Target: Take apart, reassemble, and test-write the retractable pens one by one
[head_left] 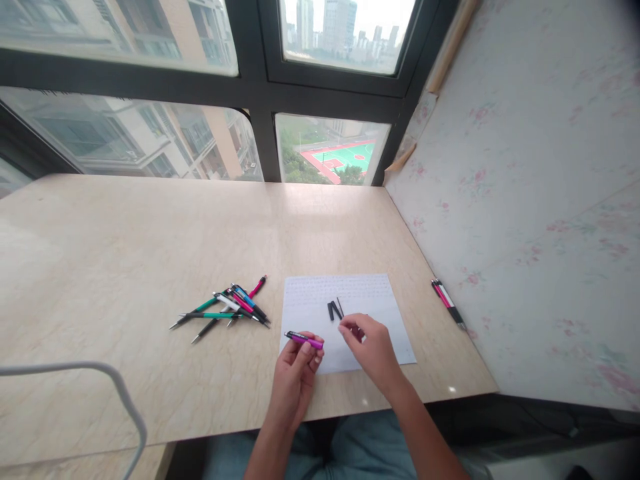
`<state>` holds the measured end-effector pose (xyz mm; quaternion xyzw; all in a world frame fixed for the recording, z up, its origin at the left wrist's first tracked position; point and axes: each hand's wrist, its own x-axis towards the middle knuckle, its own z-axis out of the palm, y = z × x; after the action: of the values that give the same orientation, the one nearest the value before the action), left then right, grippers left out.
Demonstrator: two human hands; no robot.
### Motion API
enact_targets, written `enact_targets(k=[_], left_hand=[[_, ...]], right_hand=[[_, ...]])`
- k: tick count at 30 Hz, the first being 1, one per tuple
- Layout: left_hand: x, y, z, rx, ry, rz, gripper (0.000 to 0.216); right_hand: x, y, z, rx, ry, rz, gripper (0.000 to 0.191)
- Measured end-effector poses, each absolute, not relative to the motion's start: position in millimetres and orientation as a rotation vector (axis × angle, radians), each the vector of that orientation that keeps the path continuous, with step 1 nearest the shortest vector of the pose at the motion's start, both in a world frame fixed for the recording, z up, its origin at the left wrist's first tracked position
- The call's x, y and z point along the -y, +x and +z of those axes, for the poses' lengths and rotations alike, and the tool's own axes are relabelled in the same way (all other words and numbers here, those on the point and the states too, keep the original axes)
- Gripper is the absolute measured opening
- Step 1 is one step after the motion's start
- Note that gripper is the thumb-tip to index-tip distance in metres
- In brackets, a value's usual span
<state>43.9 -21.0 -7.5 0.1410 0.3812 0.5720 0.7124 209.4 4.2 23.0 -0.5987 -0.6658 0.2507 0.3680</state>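
My left hand (297, 370) is closed around a pink-purple pen barrel (305, 339) with a black end, held level over the near left corner of a white sheet of paper (385, 303). My right hand (370, 347) rests on the sheet with its fingertips pinched together near small black pen parts (334, 310); what they pinch is too small to make out. A loose heap of several pens (235, 307), green, pink, blue and black, lies left of the sheet.
Two more pens (447, 303) lie by the right edge of the beige desk (125, 267), against a floral-papered wall (540, 200). Windows run along the back. A grey curved chair rail (115, 383) sits at the near left.
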Motion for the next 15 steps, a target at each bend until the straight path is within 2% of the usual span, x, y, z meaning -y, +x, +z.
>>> enact_targets(k=[5,15], left_hand=[[22,45,-5,-0.838,0.3,1.269,0.02],[26,53,3,-0.826,0.224,1.273,0.019]], right_hand=[[20,191,27,1.484,-1.329,0.993,0.015],[23,187,36,1.557,-1.304,0.842,0.015]])
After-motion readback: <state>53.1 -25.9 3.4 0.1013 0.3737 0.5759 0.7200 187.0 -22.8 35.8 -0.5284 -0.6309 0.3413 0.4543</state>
